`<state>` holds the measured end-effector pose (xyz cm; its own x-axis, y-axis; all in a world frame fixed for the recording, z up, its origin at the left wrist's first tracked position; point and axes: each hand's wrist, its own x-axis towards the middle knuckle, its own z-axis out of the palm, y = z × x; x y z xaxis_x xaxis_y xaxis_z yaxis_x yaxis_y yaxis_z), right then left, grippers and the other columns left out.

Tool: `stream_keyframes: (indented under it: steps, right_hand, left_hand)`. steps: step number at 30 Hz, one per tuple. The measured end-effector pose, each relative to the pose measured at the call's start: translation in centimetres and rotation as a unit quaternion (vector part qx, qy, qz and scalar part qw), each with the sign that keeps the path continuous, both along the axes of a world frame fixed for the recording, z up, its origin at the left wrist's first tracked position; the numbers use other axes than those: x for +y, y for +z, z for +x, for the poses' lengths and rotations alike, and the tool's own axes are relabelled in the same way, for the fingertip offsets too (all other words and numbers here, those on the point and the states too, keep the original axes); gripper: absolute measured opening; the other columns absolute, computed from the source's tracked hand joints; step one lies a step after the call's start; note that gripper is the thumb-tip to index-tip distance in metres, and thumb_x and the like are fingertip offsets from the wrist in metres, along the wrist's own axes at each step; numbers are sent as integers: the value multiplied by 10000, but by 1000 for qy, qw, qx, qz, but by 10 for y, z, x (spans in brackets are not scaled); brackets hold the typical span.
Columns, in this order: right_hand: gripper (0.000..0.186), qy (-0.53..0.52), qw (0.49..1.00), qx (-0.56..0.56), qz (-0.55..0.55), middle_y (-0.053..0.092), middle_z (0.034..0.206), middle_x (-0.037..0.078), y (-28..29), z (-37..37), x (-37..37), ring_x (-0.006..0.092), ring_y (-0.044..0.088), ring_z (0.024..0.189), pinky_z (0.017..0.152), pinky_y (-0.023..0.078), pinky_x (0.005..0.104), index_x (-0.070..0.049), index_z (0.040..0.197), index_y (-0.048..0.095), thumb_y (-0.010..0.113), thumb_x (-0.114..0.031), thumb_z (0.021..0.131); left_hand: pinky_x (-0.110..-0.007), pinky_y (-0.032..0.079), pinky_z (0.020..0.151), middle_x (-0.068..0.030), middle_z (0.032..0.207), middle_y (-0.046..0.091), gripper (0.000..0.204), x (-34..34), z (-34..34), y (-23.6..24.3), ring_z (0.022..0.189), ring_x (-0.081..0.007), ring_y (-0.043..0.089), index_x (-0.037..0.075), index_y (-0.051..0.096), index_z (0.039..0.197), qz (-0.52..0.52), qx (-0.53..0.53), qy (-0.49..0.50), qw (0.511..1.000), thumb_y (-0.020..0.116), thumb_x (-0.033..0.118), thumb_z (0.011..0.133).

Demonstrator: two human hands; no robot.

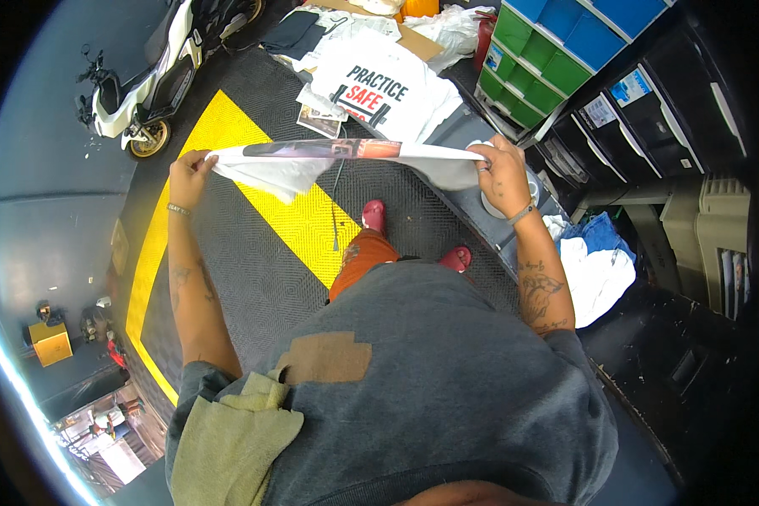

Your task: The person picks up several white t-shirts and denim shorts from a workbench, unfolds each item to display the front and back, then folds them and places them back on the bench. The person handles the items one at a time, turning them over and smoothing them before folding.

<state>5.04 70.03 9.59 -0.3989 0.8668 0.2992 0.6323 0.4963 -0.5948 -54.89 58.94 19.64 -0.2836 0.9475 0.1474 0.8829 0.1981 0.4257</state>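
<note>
My left hand (192, 173) pinches one end of a white printed cloth (312, 152), which is stretched horizontally in front of me with loose white folds hanging below. My right hand (502, 179) grips the other end, beside the dark worktop (449, 126). A round light object on the worktop is partly hidden behind that hand. Just beyond the cloth, a white T-shirt with printed lettering (422, 93) lies on a pile of garments and papers.
Plastic drawer units (557, 63) and black drawers (675, 110) stand at right, near white and blue fabric (599, 278). A white scooter (143, 93) is parked upper left on the dark floor with yellow bands (287, 228). A yellow box (51, 342) sits far left.
</note>
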Motion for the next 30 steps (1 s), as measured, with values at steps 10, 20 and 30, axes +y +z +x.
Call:
stream_keyframes:
  steps: [10, 20, 30]
  right_hand:
    - [143, -88, 996, 19, 9, 652, 868, 178, -19, -48, 94, 380, 653, 769, 679, 494, 447, 3, 989, 757, 701, -9, 857]
    - [183, -224, 971, -42, 66, 650, 933, 85, 32, -99, 166, 321, 628, 962, 983, 406, 498, -148, 987, 831, 744, -93, 835]
    - [327, -104, 976, -183, -52, 667, 1060, 134, -126, -202, 120, 292, 639, 1158, 1193, 260, 676, -192, 1223, 776, 711, -192, 902]
  left_hand:
    - [-279, 435, 543, -45, 668, 669, 277, 206, -71, -34, 571, -87, 570, -45, 799, 1011, -17, -77, -64, 995, 819, 205, 891]
    - [-256, 398, 476, 2, 658, 627, 290, 396, -118, -15, 514, -61, 520, -22, 802, 1088, 21, -172, -149, 974, 817, 220, 929]
    - [-373, 524, 540, -52, 806, 755, 290, 381, -178, -239, 585, -190, 655, 17, 750, 1230, -92, -125, -90, 984, 643, 163, 1003]
